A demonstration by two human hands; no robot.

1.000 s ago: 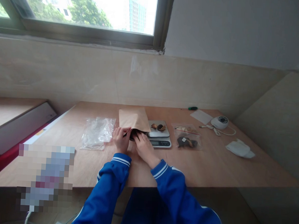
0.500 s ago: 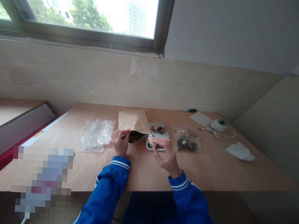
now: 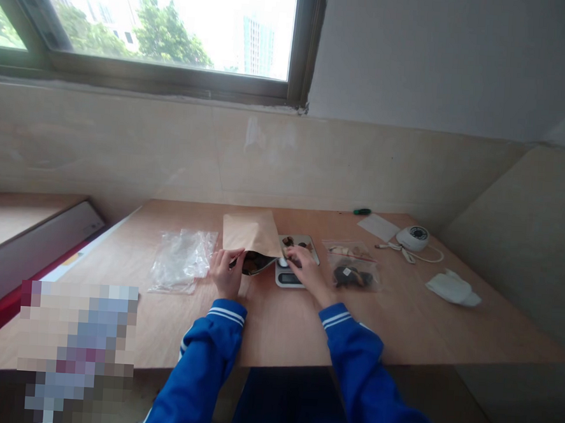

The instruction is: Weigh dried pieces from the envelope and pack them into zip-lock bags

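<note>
Brown kraft-paper bag (image 3: 251, 230) beside a flat white digital scale (image 3: 289, 279)
The left hand (image 3: 227, 273) pinches the bag's open mouth; the right hand (image 3: 308, 268) is over the scale, fingers narrowed, though whether holding anything I cannot tell.

Daylight fills a metal-framed sliding window (image 3: 145, 31), with trees (image 3: 169, 35) and a high-rise (image 3: 258, 47) beyond. Beneath runs a beige lower wall (image 3: 171, 150); a plain grey upper wall (image 3: 426, 61) rises rightward. A wood-topped table (image 3: 275, 329) stands below.
</note>
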